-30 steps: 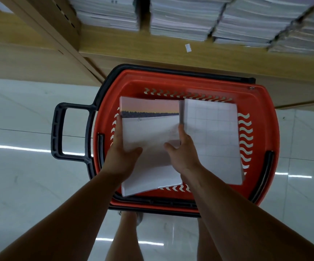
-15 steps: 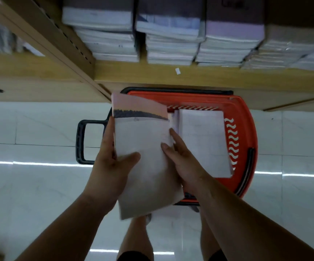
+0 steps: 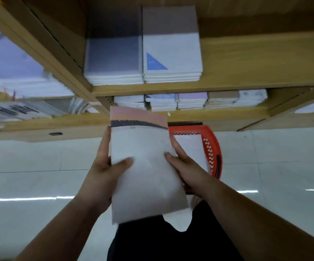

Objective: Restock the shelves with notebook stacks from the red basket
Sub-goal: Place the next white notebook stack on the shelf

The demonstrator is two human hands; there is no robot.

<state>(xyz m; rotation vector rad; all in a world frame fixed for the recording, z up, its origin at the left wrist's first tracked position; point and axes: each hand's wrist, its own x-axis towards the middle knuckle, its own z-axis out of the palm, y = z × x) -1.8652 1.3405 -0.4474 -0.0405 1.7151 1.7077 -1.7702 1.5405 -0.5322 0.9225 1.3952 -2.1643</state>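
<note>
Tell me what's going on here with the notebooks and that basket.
A person is restocking shelves. Their left hand and right hand together grip a notebook stack, held up in front of the wooden shelves and above the red basket on the floor. Another white stack lies in the basket. The shelf ahead holds two stacks side by side, with bare board to their right.

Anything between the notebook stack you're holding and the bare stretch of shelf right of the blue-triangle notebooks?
Nothing visible does. The left hand and right hand grip the notebook stack in open air, and the bare shelf board right of the blue-triangle notebooks has nothing on it or before its front edge.
</note>
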